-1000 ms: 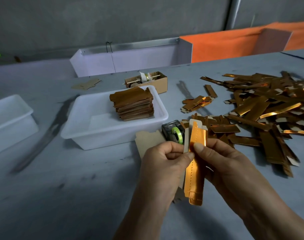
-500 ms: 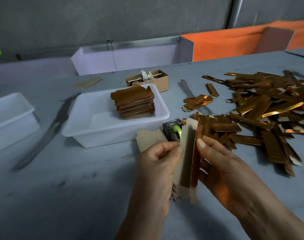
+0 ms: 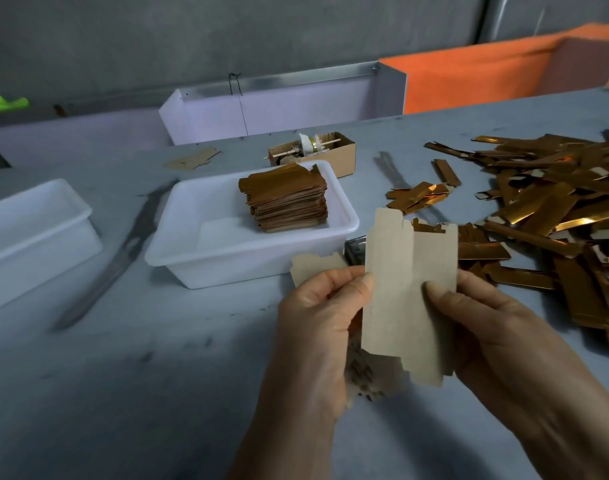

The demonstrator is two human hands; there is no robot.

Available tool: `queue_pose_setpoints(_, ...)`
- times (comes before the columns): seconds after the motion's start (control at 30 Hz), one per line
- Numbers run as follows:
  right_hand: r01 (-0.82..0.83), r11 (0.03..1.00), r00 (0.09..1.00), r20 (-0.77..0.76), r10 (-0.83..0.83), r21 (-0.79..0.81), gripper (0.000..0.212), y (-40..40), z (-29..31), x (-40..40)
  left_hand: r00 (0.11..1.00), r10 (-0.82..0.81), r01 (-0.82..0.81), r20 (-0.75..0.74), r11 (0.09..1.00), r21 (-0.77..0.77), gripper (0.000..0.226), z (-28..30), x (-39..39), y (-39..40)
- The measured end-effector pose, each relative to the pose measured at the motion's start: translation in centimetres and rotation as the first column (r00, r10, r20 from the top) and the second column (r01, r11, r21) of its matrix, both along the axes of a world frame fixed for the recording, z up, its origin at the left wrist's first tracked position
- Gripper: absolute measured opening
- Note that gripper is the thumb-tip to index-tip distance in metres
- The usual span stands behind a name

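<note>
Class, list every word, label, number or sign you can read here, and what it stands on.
None can be read.
The card blank, pinched by the left hand and right hand, shows a plain brown face.
The gold strips, white tub and cardboard box show no legible marks.

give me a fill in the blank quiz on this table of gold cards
The left hand and right hand hold a card blank with its plain ____ side facing the camera.
The neat card stack sits in a ____ tub.
The cardboard box stands ____ that tub.
The loose gold pile lies to the person's ____.
Missing words: brown, white, behind, right.
</note>
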State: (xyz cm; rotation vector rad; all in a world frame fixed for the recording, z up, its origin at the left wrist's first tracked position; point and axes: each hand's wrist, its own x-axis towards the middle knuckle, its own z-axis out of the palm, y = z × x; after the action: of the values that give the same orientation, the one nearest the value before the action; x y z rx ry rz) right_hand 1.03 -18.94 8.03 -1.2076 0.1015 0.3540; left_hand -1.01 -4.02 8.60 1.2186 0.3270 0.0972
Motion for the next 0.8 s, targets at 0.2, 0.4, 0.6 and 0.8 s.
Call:
queue_pose_setpoints(0.2,-0.014,1.0,1.0,0.01,0.014,0.011,0.028,-0.3,0.1,-0.1,1.0,0.026,-0.026,0.008,0.999,0.029,0.009,-0.4,-0.2,0.4)
queue_pose_setpoints(0.4,0.03,0.999,0.998,0.059,-0.028,-0.029,0.027,-0.4,0.3,-0.2,0.999,0.039,-0.039,0.02,0.999,-0.006,0.015,-0.4,-0.1,0.8)
queue_pose_setpoints(0.6,0.048,0.994,0.992,0.118,-0.036,-0.096,0.02,-0.2,0.4,-0.4,0.999,-0.032,0.029,0.037,0.996,0.087,0.013,-0.5,-0.4,0.7)
queue_pose_setpoints(0.8,0.029,0.992,0.982,0.191,-0.005,-0.125,0.014,0.6,0.5,-0.8,0.994,-0.103,0.105,-0.021,0.971,0.216,0.031,-0.1,-0.5,0.0)
